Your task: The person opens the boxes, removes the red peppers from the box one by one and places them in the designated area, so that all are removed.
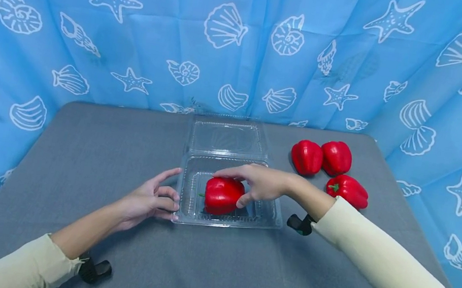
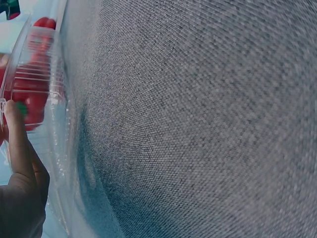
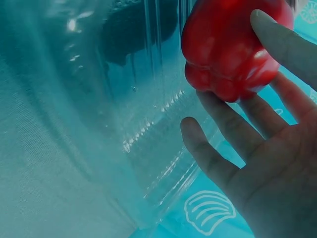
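Note:
A red bell pepper point(image 1: 223, 196) lies on its side in my right hand point(image 1: 264, 185), over the base of a clear plastic clamshell container point(image 1: 189, 216). In the right wrist view, thumb and fingers grip the pepper point(image 3: 228, 44) around its lobed end. Its green stem points left. Fairly straight fingers of my left hand point(image 1: 149, 203) touch the container's left rim. In the left wrist view, the container wall point(image 2: 57, 94) partly covers red peppers, and a straight digit of the left hand point(image 2: 22, 183) rests against the rim.
Three more bell peppers, one at the back point(image 1: 306, 158), another beside it point(image 1: 336, 158) and one nearer point(image 1: 348, 190), lie right of the container on the grey cloth-covered table point(image 1: 123, 148). The open lid point(image 1: 227, 137) lies toward the back. A blue shell-patterned curtain point(image 1: 242, 66) surrounds the table.

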Motion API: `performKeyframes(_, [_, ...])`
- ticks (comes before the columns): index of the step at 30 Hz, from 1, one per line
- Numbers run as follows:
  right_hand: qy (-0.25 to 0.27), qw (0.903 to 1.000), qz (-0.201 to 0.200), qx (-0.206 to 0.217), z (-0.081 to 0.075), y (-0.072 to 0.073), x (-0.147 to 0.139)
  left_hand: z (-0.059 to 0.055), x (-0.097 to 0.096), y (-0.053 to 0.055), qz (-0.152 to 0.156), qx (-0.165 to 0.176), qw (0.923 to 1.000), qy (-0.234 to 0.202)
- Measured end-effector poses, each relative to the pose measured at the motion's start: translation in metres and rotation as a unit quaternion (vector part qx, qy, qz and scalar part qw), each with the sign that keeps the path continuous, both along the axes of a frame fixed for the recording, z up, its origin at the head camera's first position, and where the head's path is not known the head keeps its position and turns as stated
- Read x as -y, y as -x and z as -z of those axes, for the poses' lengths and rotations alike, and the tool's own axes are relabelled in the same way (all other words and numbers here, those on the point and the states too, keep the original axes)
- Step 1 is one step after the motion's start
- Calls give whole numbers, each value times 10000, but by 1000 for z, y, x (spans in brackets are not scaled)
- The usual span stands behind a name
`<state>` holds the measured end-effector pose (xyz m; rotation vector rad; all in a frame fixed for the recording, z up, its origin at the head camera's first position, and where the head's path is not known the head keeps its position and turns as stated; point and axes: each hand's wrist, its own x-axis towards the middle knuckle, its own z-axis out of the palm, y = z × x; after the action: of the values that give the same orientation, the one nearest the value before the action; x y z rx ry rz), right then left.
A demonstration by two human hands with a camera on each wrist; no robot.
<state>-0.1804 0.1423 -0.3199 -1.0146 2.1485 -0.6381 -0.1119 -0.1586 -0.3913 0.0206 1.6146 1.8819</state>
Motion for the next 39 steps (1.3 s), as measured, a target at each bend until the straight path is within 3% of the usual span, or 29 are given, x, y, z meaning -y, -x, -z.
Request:
performKeyframes(14, [194, 9998, 83, 64, -10, -12, -34, 2, -2, -1, 1, -141, 9999, -13])
performKeyframes(24, [93, 9989, 338, -311, -29, -13, -60, 1, -2, -1, 1, -172, 9999, -24])
performKeyframes(30, [59, 9963, 535, -671, -36, -13, -77, 2, -2, -1, 27, -224, 9997, -48])
performKeyframes(39, [131, 9935, 772, -824, -41, -12, -97, 2, -3, -1, 1, -226, 9997, -66])
